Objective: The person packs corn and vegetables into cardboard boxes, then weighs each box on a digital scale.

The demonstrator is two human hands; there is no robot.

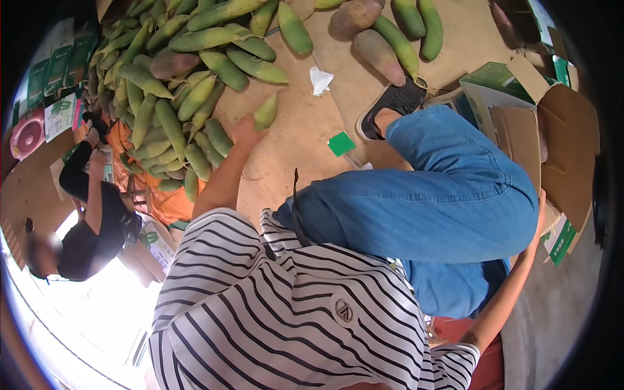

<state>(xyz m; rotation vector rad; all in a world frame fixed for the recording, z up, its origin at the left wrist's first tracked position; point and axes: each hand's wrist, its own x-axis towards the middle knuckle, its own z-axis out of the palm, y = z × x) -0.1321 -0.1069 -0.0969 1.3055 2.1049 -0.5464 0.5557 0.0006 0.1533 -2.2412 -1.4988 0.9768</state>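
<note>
My left hand (245,130) reaches out over the brown floor and grips the lower end of a long green fruit (266,111) at the edge of a large pile of green fruits (175,84). My right arm stretches down along the right side of my blue jeans (455,195). My right hand (540,207) is mostly hidden behind my knee, right by an open cardboard box (552,143). Whether it holds anything cannot be seen.
More green and some reddish fruits (383,45) lie at the top by my black shoe (392,102). A white paper scrap (320,79) and a green card (341,143) lie on the floor. Another person in black (91,221) crouches at the left near an orange cloth (162,201).
</note>
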